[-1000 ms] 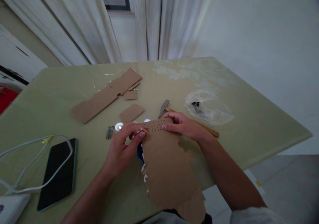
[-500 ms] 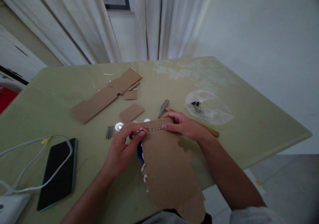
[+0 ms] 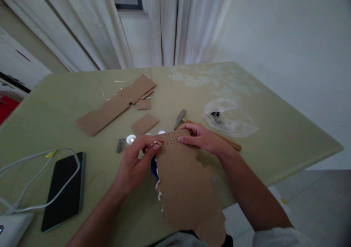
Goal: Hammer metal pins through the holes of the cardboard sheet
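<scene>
Rows of small holes already dot the top edge of one torn cardboard sheet (image 3: 186, 181), lying at six o'clock on the worktop (image 3: 274, 137); the rest is unpunched. The left hand (image 3: 134, 163) pinches its corner, the right hand (image 3: 203, 139) presses it flat. One hammer (image 3: 183, 117), one nail bundle (image 3: 121, 145), one phone (image 3: 64, 188) lie nearby.

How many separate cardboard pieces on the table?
4 clearly: the punched sheet under both hands, a long strip far left, a small scrap beside it, a rectangle mid-table. More may hide under the strip's end.
</scene>
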A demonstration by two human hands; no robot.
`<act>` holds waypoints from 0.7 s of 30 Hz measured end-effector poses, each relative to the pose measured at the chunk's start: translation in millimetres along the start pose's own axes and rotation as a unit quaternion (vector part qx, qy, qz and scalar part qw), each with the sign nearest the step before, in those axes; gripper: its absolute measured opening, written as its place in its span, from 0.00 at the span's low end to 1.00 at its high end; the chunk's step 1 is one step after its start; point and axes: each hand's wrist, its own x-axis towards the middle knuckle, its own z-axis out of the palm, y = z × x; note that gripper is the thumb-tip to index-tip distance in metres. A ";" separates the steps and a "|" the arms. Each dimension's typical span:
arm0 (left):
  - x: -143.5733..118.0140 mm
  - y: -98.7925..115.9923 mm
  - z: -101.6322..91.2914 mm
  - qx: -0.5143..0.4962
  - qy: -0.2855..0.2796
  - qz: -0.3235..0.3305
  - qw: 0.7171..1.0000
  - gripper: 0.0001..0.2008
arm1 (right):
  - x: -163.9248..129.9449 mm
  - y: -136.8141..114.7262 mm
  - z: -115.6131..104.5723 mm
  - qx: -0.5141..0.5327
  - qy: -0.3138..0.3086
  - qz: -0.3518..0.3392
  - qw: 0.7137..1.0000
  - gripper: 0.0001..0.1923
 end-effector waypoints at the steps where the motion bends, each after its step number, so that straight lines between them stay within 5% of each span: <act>1: 0.0 -0.1 0.0 -0.001 -0.001 0.001 1.000 0.06 | 0.3 0.4 0.1 -0.002 0.000 -0.001 1.000 0.26; 8: 0.1 1.4 -0.9 0.019 -0.001 0.023 1.000 0.06 | 1.6 5.3 -4.9 -0.003 0.009 -0.022 1.000 0.26; 11: -0.9 0.6 -1.5 0.029 -0.003 0.028 0.999 0.06 | 1.9 6.5 -16.3 -0.009 0.112 -0.067 0.991 0.26; 16: -1.3 0.4 -1.3 0.036 -0.004 0.038 0.999 0.07 | 9.8 20.1 -38.9 -0.201 0.311 -0.085 0.925 0.23; 21: 0.9 1.4 -0.3 0.047 0.000 0.045 0.998 0.06 | 25.0 44.0 -44.0 -0.421 0.270 -0.038 0.865 0.15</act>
